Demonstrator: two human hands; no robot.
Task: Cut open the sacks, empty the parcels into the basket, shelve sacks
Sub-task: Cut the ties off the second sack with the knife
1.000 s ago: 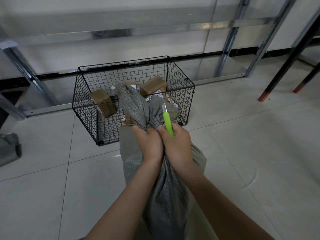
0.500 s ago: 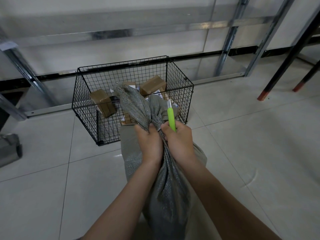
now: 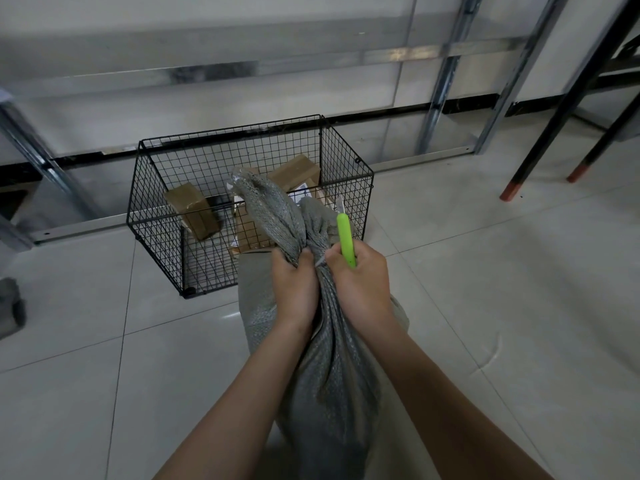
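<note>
A grey woven sack (image 3: 332, 368) stands on the tiled floor in front of me, its gathered neck bunched upward. My left hand (image 3: 295, 289) grips the neck from the left. My right hand (image 3: 360, 289) grips it from the right and also holds a green-handled cutter (image 3: 345, 237), blade pointing up. A pale tie shows between my two hands at the neck. Beyond the sack sits a black wire basket (image 3: 166, 216) with several brown cardboard parcels (image 3: 192, 211) inside.
A metal shelving frame (image 3: 446, 71) runs along the wall behind the basket. Black table legs with red feet (image 3: 510, 192) stand at the right. A grey object (image 3: 10, 306) lies at the left edge on the floor.
Both hands have shifted slightly up the sack's neck, and the cutter has tipped a little to the right. The sack and basket stay in place.
</note>
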